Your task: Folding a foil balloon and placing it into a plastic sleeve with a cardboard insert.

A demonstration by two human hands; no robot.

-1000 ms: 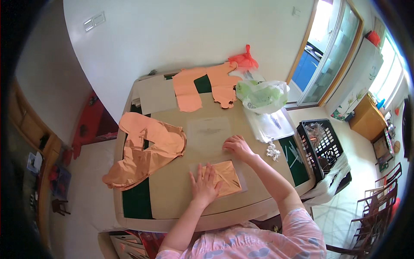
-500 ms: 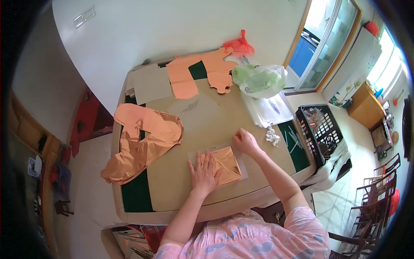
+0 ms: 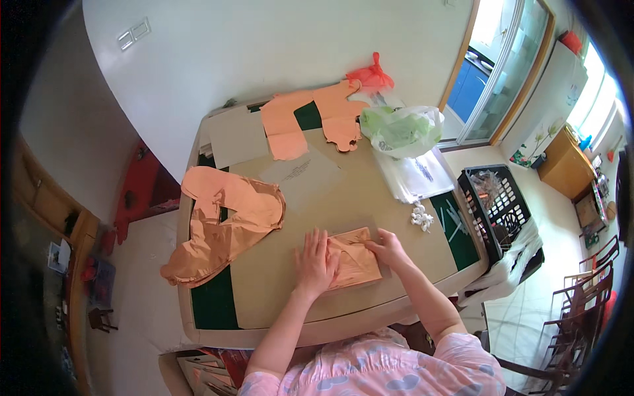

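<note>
A piece of shiny copper-coloured foil (image 3: 355, 263), folded into a rectangle, lies near the front of the table over a flat sheet. My left hand (image 3: 315, 265) rests along its left edge, fingers stretched out and the palm partly over the foil. At the far right corner, the fingers of my right hand (image 3: 391, 249) are closed on the foil's edge; the fingertips are partly hidden. Left of these hands lies a larger crumpled copper foil shape (image 3: 228, 244), like a flat balloon. More flat copper foil shapes (image 3: 284, 125) lie along the table's far side.
A grey board (image 3: 238, 138) sits far left. A white-green plastic bag (image 3: 404, 132) and clear plastic sleeves (image 3: 413, 178) lie at the far right, near a white tied bundle (image 3: 421, 218). Beyond stands a black crate (image 3: 508, 198). A red bag (image 3: 372, 74) is by the wall.
My right hand has come down onto the foil's far right corner from above and beside it. My left hand still lies on the foil's left side. The whole view has shifted slightly.
</note>
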